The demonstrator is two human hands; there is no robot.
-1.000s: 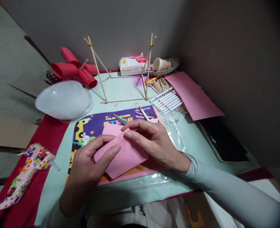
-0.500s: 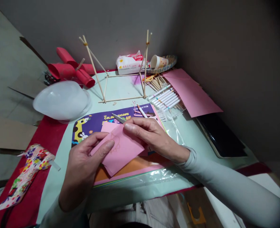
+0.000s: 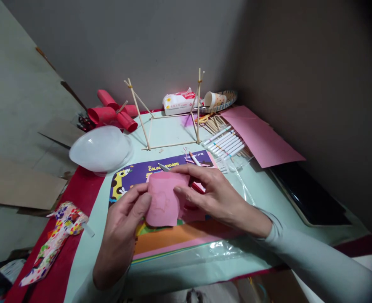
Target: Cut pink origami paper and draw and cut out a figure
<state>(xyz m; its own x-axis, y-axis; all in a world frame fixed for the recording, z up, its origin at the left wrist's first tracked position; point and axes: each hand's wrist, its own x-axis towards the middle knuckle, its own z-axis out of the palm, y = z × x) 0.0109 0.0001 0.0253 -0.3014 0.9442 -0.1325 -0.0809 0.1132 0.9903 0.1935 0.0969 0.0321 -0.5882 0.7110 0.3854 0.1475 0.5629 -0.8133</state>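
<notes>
Counting the craft table: two hands, one folded pink sheet, plenty around it.

Left hand and right hand, one pink paper piece between them; one origami paper pack at the near edge, one large pink sheet by the right edge, one stick frame and one tissue pack toward the far edge, one paper cup, one clear bowl at the left edge, one row of markers, too packed to number.

Grey walls meet in corner; dim light.

Matt pink paper; glossy plastic bowl; bare wooden sticks.
</notes>
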